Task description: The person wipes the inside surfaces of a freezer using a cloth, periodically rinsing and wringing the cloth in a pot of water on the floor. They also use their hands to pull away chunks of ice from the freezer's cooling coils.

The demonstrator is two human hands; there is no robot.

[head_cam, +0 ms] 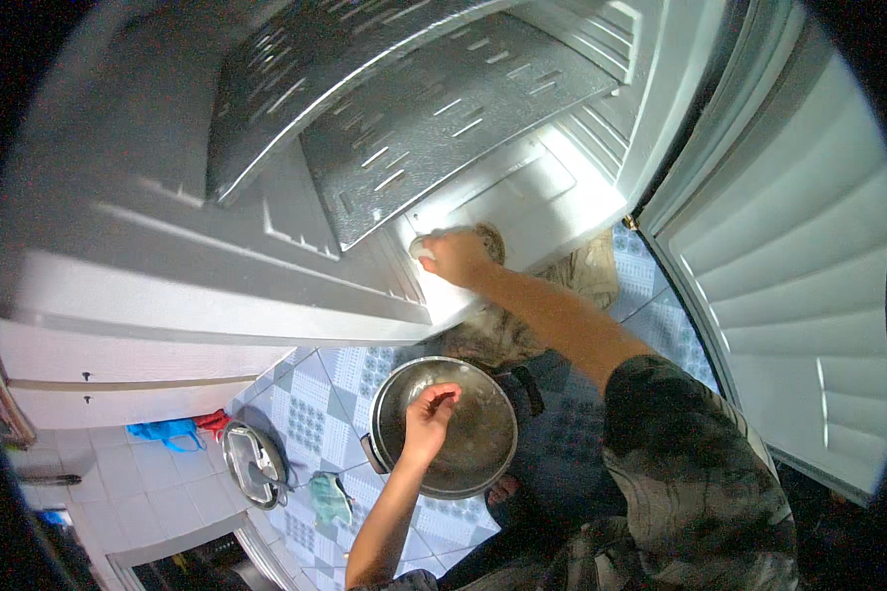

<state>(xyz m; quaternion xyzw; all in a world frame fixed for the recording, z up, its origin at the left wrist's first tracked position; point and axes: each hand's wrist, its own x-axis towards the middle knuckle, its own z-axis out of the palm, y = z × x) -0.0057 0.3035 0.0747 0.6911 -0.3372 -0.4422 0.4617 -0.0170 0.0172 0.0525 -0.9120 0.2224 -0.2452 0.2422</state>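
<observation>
My right hand (454, 256) reaches down into the open refrigerator, low over its white floor (521, 196). Its fingers curl around a small pale thing (417, 248), blurred and mostly covered, whose kind I cannot tell. Beside the wrist a round brownish thing (492, 240) shows, partly hidden by the hand. My left hand (430, 421) hangs over a large metal pot (480, 443) on the floor, fingers curled in towards the thumb, with nothing visible in them. Cloudy liquid appears to stand in the pot.
Slotted refrigerator shelves (443, 111) overhang my right arm. The open door (791, 295) stands at the right. A crumpled cloth (595, 270) lies below the refrigerator's edge. On the patterned floor tiles (307, 421) are a green cloth (330, 499) and a metal basin (272, 473) holding a clear container.
</observation>
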